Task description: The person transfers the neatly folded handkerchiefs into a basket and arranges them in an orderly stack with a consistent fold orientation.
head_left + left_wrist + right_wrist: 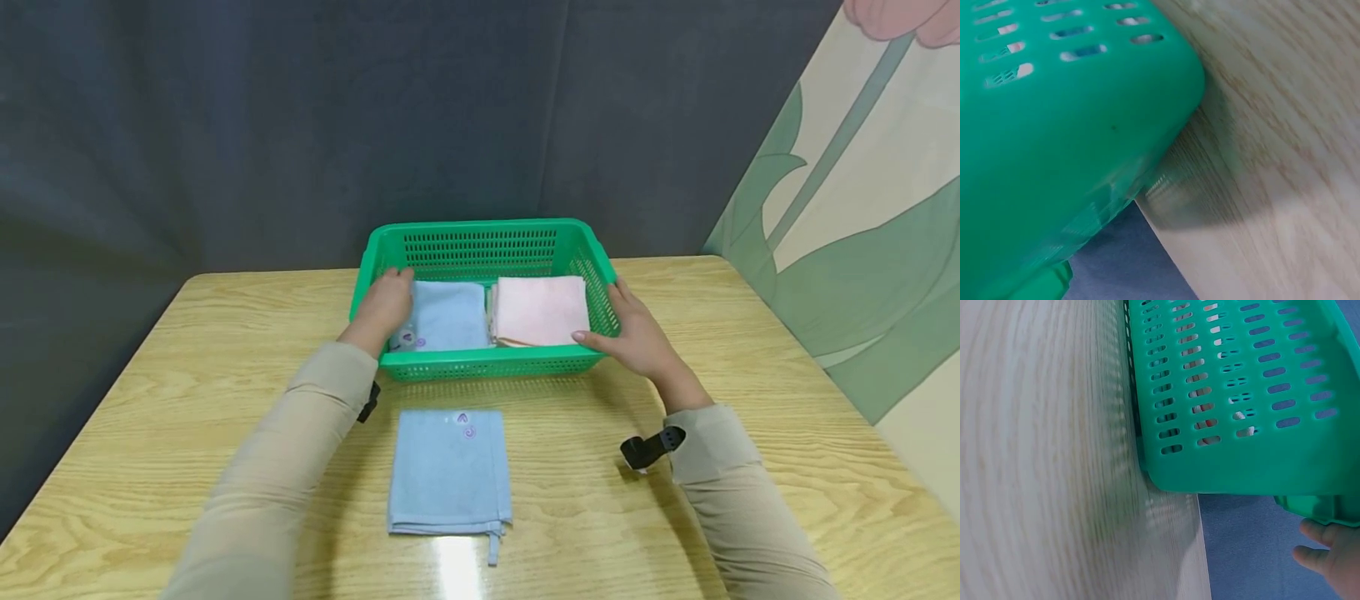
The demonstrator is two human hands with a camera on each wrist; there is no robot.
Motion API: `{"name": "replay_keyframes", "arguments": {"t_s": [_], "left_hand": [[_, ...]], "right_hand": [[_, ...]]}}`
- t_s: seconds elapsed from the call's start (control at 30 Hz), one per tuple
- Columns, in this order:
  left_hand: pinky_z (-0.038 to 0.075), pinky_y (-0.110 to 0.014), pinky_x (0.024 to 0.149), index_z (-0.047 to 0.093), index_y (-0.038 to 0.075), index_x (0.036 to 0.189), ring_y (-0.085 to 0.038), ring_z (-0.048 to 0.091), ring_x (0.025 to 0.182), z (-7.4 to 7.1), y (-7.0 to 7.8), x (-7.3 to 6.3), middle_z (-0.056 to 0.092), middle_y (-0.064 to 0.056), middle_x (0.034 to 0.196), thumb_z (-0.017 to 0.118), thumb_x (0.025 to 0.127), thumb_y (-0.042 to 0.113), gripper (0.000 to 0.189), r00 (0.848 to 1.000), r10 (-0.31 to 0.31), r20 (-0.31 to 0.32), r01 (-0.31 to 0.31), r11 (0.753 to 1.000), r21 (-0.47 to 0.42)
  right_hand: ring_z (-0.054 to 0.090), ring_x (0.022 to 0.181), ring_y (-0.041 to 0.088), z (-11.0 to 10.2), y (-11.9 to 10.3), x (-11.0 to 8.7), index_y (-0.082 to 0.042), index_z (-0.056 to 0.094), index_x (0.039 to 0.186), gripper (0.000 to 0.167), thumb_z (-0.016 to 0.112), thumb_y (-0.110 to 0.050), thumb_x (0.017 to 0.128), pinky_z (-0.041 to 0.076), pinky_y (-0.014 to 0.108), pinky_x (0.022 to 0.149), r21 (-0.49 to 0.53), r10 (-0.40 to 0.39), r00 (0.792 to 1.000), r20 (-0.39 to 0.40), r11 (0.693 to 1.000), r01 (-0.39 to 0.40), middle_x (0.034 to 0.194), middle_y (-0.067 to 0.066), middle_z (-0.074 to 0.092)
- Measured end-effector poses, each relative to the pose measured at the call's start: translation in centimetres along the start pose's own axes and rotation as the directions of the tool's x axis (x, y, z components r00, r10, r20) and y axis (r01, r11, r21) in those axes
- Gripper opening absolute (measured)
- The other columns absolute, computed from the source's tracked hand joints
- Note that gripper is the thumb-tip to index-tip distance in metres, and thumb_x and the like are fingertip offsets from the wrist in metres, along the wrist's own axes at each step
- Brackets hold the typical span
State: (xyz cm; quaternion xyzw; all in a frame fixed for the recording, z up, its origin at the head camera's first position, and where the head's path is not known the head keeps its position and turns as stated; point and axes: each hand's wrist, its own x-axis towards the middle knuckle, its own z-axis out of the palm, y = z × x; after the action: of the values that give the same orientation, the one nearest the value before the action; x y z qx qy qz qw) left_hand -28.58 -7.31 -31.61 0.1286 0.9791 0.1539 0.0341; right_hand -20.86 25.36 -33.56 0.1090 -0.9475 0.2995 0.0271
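Note:
A green plastic basket (480,357) stands at the table's far side, its slotted wall also filling much of both wrist views. My left hand (386,307) grips its left rim, fingers reaching over to the inside. At the front right corner my right hand (637,337) holds the rim, thumb over the edge and fingers along the outer side; two fingertips (1313,557) show below the rim in the right wrist view. Inside lie a folded light blue towel (453,315) on the left and folded pale pink towels (543,310) on the right. The left wrist view shows no hand.
In front of the basket, a folded blue towel (450,471) with a hanging loop lies flat on the wooden table (187,467). Behind rises a dark curtain (450,108); a flower-painted wall (870,250) borders the right side.

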Motion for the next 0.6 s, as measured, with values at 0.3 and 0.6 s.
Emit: {"name": "replay_keyframes", "arguments": {"t_s": [0.3,0.6], "left_hand": [[0.019,-0.040,0.099,0.022,-0.009,0.132,-0.035,0.020,0.123,0.29,-0.40,0.24,0.027,-0.026,0.133,0.049,0.087,0.010,0.055,0.991,-0.012,0.136,0.025,0.995,-0.094],[0.018,-0.040,0.099,0.026,-0.004,0.133,-0.032,0.020,0.124,0.17,-0.19,0.09,0.025,-0.021,0.135,0.042,0.090,0.009,0.048,0.997,0.002,0.075,0.014,0.977,-0.211]], "right_hand": [[0.003,0.127,0.037,0.00,-0.10,-0.17,0.005,0.005,0.136,0.096,0.058,-0.049,0.077,0.012,0.057,0.094,0.002,0.008,1.000,0.017,1.000,-0.008,0.142,0.018,-0.002],[0.003,0.126,0.037,-0.11,0.03,-0.08,0.005,0.005,0.136,0.096,0.058,-0.048,0.077,0.013,0.057,0.094,0.002,-0.002,1.000,0.010,1.000,0.002,0.142,0.018,-0.002]]}}
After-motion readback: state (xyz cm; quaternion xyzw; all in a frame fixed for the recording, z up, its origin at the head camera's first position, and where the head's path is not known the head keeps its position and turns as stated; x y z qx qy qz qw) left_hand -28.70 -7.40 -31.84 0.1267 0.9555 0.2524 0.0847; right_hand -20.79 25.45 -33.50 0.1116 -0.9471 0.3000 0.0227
